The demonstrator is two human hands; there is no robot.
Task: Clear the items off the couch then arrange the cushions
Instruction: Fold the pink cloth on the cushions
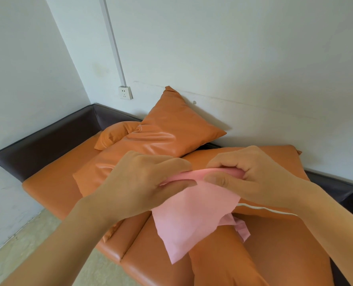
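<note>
Two hands, left hand and right hand, pinch pink cloth above orange cushions; no writing legible.

You were in a plain room of a home, a simple living room or a rented room. In the middle of the frame stood a couch with an orange seat and a dark brown rim, pushed into the corner of two bare white walls. Orange cushions lay on it. At the upper left, a white cable duct ran down to a wall socket. At the lower left, the floor was pale tile.
</note>
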